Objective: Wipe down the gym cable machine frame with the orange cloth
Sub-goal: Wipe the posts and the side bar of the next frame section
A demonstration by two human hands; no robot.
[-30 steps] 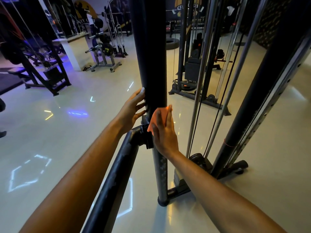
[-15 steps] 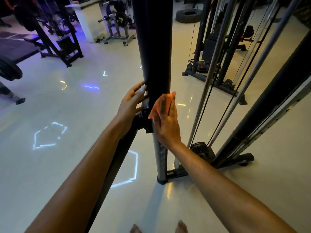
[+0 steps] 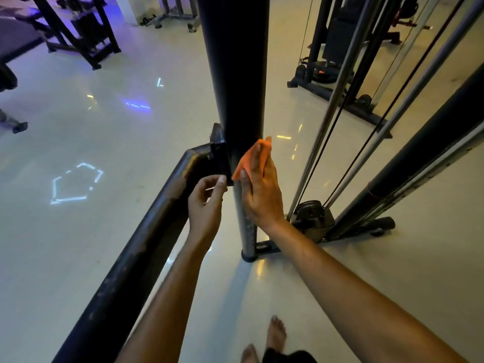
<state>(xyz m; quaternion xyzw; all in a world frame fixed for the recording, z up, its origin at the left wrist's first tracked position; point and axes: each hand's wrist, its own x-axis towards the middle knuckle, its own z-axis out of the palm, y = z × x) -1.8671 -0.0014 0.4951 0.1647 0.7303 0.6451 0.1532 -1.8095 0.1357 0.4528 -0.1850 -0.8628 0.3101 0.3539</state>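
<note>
The wipe looks midway, by my judgement; the right hand (image 3: 262,189) presses the orange cloth (image 3: 252,158) flat against the upright post (image 3: 235,74) at the centre of the frame, fingers straight and together, just beside the bracket (image 3: 218,145); the left hand (image 3: 205,203) hovers close to the slanted bar (image 3: 146,231), fingers loosely curled, holding nothing; the worn bar and lower post seem left to do; the pale glossy floor (image 3: 78,127) mirrors lights; other machines (image 3: 78,35) stand at upper left.
</note>
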